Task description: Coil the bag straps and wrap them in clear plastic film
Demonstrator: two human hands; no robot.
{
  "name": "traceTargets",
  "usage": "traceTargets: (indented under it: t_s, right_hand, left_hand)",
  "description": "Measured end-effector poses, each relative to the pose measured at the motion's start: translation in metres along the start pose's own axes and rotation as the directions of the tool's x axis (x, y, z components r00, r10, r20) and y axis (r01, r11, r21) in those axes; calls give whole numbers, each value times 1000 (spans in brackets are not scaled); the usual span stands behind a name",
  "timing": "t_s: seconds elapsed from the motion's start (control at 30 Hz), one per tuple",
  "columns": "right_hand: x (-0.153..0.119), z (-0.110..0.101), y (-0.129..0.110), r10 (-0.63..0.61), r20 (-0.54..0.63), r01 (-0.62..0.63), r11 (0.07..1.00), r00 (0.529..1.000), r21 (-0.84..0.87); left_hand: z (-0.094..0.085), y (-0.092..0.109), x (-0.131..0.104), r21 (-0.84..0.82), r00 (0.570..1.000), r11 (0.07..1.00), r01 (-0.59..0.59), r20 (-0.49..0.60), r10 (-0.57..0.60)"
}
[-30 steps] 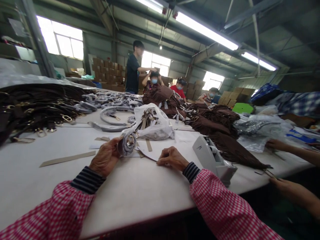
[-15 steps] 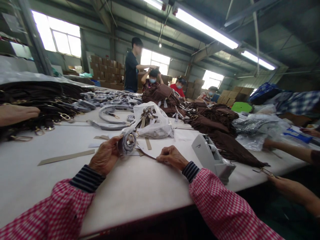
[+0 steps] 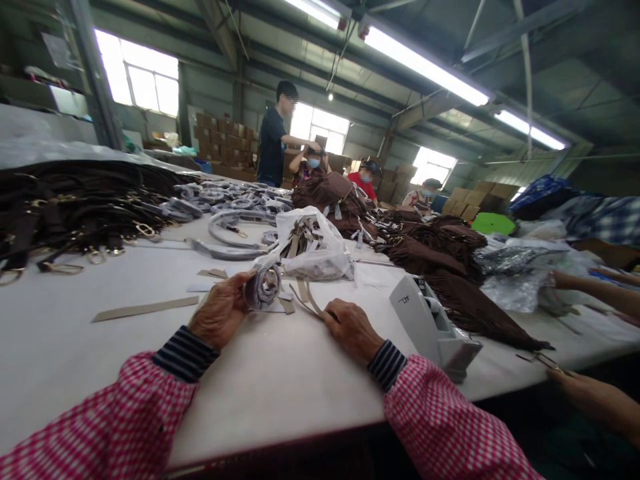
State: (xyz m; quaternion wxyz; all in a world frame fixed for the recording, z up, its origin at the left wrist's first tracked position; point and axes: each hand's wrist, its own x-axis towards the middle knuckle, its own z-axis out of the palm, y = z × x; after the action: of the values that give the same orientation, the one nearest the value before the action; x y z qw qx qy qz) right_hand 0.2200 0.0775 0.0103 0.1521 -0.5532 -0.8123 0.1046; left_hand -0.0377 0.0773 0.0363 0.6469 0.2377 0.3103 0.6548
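Note:
My left hand [image 3: 223, 310] is closed around a rolled-up strap [image 3: 263, 288], which has a greyish wrapping and some metal showing at its centre. My right hand [image 3: 350, 327] pinches the near end of a thin beige strip [image 3: 311, 307], whose far part curves up off the white table [image 3: 280, 393]. A gap separates the strip from the rolled strap. Just beyond both hands lies a clear plastic bag [image 3: 325, 263] stuffed with similar strips. Beside my right hand stands a light grey tape dispenser [image 3: 430, 327].
A loose beige strip [image 3: 145, 309] lies to the left. Dark straps with metal buckles [image 3: 65, 207] are heaped at the far left, wrapped grey straps [image 3: 235, 200] behind. Brown fringed pieces [image 3: 445, 267] cover the right side. A co-worker's hand [image 3: 590, 393] holds a metal-ended piece at right.
The beige strip in my right hand now bends upward rather than lying low toward the table. Another person's hand at the left edge has gone from view. The view has shifted slightly.

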Motion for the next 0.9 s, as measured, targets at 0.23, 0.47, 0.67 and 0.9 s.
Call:
traceTargets:
  t_s: [0.23,0.47,0.67,0.9]
  right_hand:
    - [19,-15,-16,-34,163,70,973,986,-220]
    - [20,-7,-16,-26,40,33,982,999,-186]
    - [1,-12,-8,39,-220,-20,996,975,87]
    - [-32,-10,-37,-142,-205,209,909,968,360]
  left_hand:
    - [-6,-2,4,2,1000,1000,-9,24,9]
    - [-8,-2,4,-15,999,1000,7,33,-6]
    - [-7,-3,2,-40,997,998,51,60,-48]
    - [-8,-6,-1,47,984,995,90,151,-96]
